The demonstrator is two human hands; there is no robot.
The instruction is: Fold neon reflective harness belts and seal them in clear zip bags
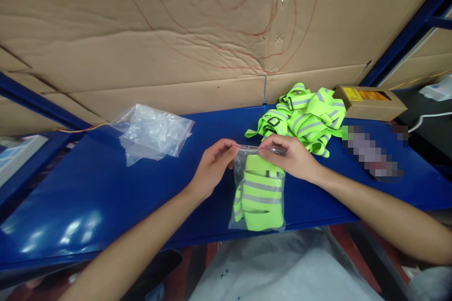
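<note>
A clear zip bag point(259, 193) with a folded neon-green reflective strap inside lies upright on the blue shelf point(106, 197), near its front edge. My left hand point(213, 164) pinches the left end of the bag's red zip strip. My right hand point(293, 156) pinches the right part of the same strip. Both hands are closed on the bag's top edge.
A pile of loose neon-green reflective straps point(305, 117) lies just behind my right hand. A stack of empty clear zip bags point(151, 134) sits at the back left. A brown cardboard box point(369, 102) stands at the back right. Cardboard sheets point(176, 33) line the wall behind.
</note>
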